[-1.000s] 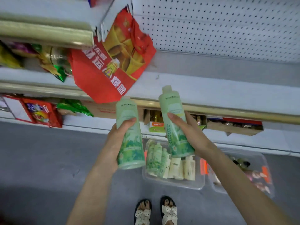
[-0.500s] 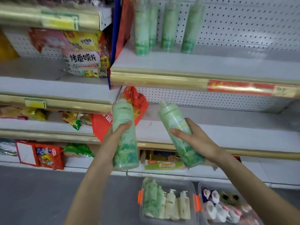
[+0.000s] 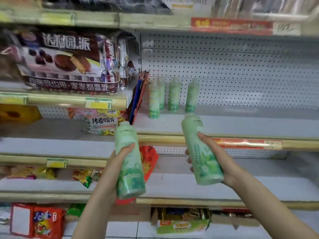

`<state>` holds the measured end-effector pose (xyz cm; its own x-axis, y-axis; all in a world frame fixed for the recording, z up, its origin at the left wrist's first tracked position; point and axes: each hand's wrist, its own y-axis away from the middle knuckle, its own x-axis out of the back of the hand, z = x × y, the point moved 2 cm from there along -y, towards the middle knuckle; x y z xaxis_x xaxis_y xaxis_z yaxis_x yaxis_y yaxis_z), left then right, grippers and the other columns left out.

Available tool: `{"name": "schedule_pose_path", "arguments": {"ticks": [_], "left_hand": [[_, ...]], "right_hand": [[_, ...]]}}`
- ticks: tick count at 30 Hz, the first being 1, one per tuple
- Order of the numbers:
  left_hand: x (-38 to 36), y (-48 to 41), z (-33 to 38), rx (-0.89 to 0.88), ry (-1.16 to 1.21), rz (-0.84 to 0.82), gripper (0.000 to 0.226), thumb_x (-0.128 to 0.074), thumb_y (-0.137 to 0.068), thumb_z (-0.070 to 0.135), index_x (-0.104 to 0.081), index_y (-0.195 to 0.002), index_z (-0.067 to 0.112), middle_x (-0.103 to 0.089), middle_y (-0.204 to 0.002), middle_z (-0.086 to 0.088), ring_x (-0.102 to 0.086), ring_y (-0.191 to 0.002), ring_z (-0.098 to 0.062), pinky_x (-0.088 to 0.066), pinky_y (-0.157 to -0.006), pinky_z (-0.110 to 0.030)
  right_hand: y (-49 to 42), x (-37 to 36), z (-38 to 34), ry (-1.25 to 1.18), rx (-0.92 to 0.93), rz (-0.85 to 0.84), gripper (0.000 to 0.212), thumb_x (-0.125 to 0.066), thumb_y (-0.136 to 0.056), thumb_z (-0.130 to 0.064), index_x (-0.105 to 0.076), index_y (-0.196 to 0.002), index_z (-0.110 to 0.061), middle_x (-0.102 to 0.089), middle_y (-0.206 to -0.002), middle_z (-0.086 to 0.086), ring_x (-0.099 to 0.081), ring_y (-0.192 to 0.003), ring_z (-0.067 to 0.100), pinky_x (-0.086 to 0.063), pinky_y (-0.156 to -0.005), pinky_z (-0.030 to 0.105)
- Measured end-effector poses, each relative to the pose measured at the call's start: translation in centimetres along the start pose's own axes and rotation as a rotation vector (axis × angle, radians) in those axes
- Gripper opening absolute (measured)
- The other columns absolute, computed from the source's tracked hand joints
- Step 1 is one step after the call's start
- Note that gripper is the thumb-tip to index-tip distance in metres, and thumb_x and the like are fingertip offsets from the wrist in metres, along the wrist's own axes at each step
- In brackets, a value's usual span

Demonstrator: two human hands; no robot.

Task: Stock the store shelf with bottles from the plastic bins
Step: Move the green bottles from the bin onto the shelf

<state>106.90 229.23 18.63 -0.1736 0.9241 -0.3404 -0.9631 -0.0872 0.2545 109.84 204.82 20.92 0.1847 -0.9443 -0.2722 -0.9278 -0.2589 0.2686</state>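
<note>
bottles [image 3: 173, 94] on shelf [image 3: 241, 125], snack bags [image 3: 69, 61] left

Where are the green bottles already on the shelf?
In the head view's centre, four bottles stand at the shelf's left end, near the pegboard, just right of a blue-red pack.

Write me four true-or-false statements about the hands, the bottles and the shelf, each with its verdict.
1. The left hand grips the left bottle, and the right hand grips the right bottle. True.
2. The right bottle stands on the shelf. False: it is held in the air, tilted leftward.
3. Four standing bottles are on the shelf by the pegboard. True.
4. The standing bottles are at the shelf's right end. False: they are at its left end.
</note>
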Motion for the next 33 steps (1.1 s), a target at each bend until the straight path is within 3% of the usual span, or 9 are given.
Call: {"name": "schedule_pose_path", "arguments": {"ticks": [5, 12, 15, 19, 24, 27, 29, 31, 33], "left_hand": [[-0.3, -0.8, 2.7, -0.014, -0.010, 0.032, 0.059, -0.066, -0.075, 0.043, -0.053, -0.121, 0.009, -0.063, -0.078, -0.011, -0.063, -0.055, -0.023, -0.052, -0.053, -0.031], [-3.1, -3.0, 4.4, -0.012, 0.023, 0.044, 0.064, -0.072, -0.062, 0.046, -0.058, -0.114, 0.011, -0.063, -0.071, -0.007, -0.063, -0.055, -0.022, -0.052, -0.058, -0.033], [-4.8, -4.4, 4.6, -0.005, 0.045, 0.038, 0.077, -0.074, -0.054, 0.048, -0.057, -0.120, 0.011, -0.064, -0.078, -0.009, -0.064, -0.057, -0.022, -0.053, -0.056, -0.032], [-6.8, -6.0, 4.9, -0.013, 0.102, 0.024, 0.074, -0.071, -0.061, 0.043, -0.057, -0.123, 0.006, -0.063, -0.077, -0.008, -0.062, -0.061, -0.021, -0.052, -0.063, -0.033], [-8.0, -7.4, 5.1, -0.007, 0.155, 0.017, 0.060, -0.066, -0.067, 0.029, -0.056, -0.121, 0.004, -0.064, -0.073, -0.008, -0.063, -0.058, -0.018, -0.055, -0.057, -0.028], [-7.8, -8.5, 5.4, 0.013, 0.154, 0.020, 0.054, -0.067, -0.067, 0.029, -0.059, -0.115, 0.006, -0.066, -0.078, -0.009, -0.065, -0.064, -0.019, -0.055, -0.064, -0.030], [-7.6, -9.2, 5.8, 0.020, 0.151, 0.020, 0.049, -0.067, -0.066, 0.030, -0.061, -0.109, 0.006, -0.069, -0.083, -0.010, -0.067, -0.069, -0.021, -0.055, -0.069, -0.033], [-7.2, -9.8, 6.3, 0.008, 0.171, 0.026, 0.043, -0.067, -0.068, 0.031, -0.062, -0.104, 0.007, -0.069, -0.086, -0.010, -0.067, -0.073, -0.023, -0.054, -0.070, -0.034], [-6.9, -10.1, 6.7, 0.010, 0.206, 0.019, 0.045, -0.066, -0.071, 0.033, -0.060, -0.107, 0.007, -0.068, -0.083, -0.011, -0.068, -0.071, -0.024, -0.056, -0.066, -0.034]], "right_hand": [[-1.7, 0.5, -2.4, -0.075, -0.022, 0.034, 0.046, -0.061, -0.079, -0.048, -0.060, -0.103, -0.009, -0.067, -0.076, 0.010, -0.062, -0.059, 0.022, -0.054, -0.055, 0.029], [-5.2, 3.4, -3.6, -0.270, -0.148, -0.025, 0.046, -0.070, -0.077, -0.046, -0.062, -0.099, -0.007, -0.064, -0.080, 0.012, -0.064, -0.063, 0.024, -0.056, -0.060, 0.031], [-8.0, 4.8, -3.7, -0.413, -0.206, -0.095, 0.060, -0.089, -0.055, -0.032, -0.062, -0.104, -0.009, -0.065, -0.086, 0.015, -0.065, -0.072, 0.026, -0.057, -0.066, 0.036], [-12.1, 5.5, -4.2, -0.385, -0.192, -0.151, 0.086, -0.098, -0.025, -0.022, -0.060, -0.101, -0.007, -0.065, -0.083, 0.017, -0.065, -0.076, 0.027, -0.054, -0.077, 0.043], [-16.6, 5.0, -6.1, -0.261, -0.214, -0.247, 0.069, -0.095, -0.040, -0.017, -0.059, -0.098, -0.007, -0.064, -0.083, 0.015, -0.067, -0.071, 0.026, -0.058, -0.066, 0.041], [-19.6, 4.4, -6.8, -0.150, -0.200, -0.262, 0.035, -0.076, -0.068, -0.015, -0.058, -0.098, -0.012, -0.062, -0.090, 0.010, -0.063, -0.080, 0.022, -0.059, -0.070, 0.038], [-21.7, 4.1, -7.1, -0.037, -0.112, -0.228, 0.025, -0.069, -0.078, -0.010, -0.056, -0.099, -0.013, -0.061, -0.090, 0.007, -0.062, -0.084, 0.020, -0.056, -0.073, 0.037], [-23.9, 4.0, -7.6, 0.082, 0.047, -0.124, 0.034, -0.071, -0.077, -0.001, -0.053, -0.103, -0.015, -0.062, -0.095, 0.006, -0.062, -0.089, 0.020, -0.053, -0.075, 0.038], [-25.6, 4.0, -8.1, 0.174, 0.182, -0.003, 0.056, -0.075, -0.071, 0.006, -0.047, -0.116, -0.014, -0.061, -0.109, 0.008, -0.059, -0.103, 0.023, -0.051, -0.082, 0.038]]}}
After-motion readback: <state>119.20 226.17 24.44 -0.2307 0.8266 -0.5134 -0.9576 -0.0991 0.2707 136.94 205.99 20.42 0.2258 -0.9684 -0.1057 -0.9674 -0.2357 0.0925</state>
